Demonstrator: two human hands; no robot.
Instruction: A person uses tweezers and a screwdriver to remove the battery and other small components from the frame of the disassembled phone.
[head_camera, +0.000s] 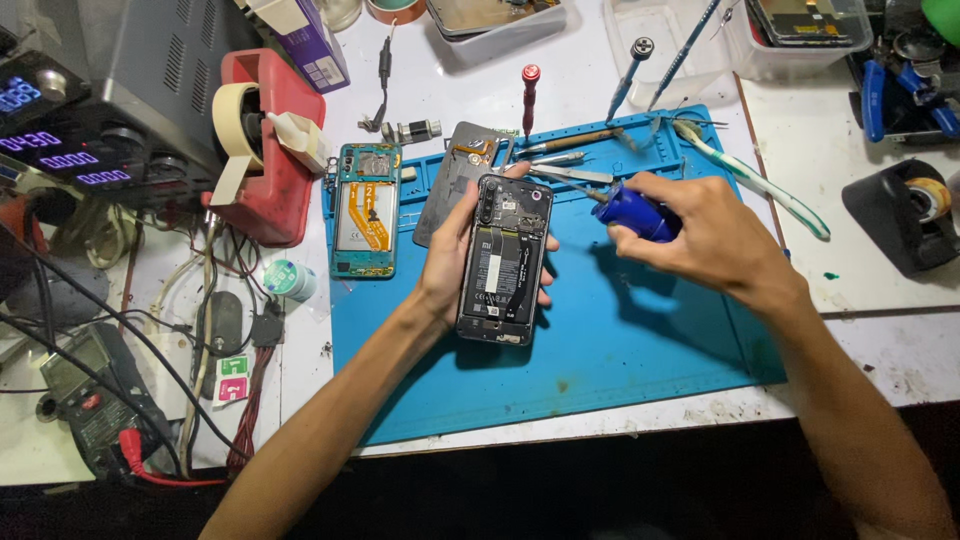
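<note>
My left hand (450, 258) grips an opened black phone (505, 262) with its back cover off, battery and boards exposed, held upright above the blue work mat (640, 340). My right hand (705, 238) is closed around a small blue bottle (634, 212), whose thin nozzle points left toward the phone's upper right corner. A grey back cover (450, 180) lies on the mat behind the phone.
A second opened phone with a teal frame (366, 210) lies left on the mat. Screwdrivers (528, 95), tweezers and a toothbrush (760, 180) lie at the mat's far edge. A red tape dispenser (268, 150), power supply (90, 100), multimeter (95, 395) and cables crowd the left; plastic trays stand behind.
</note>
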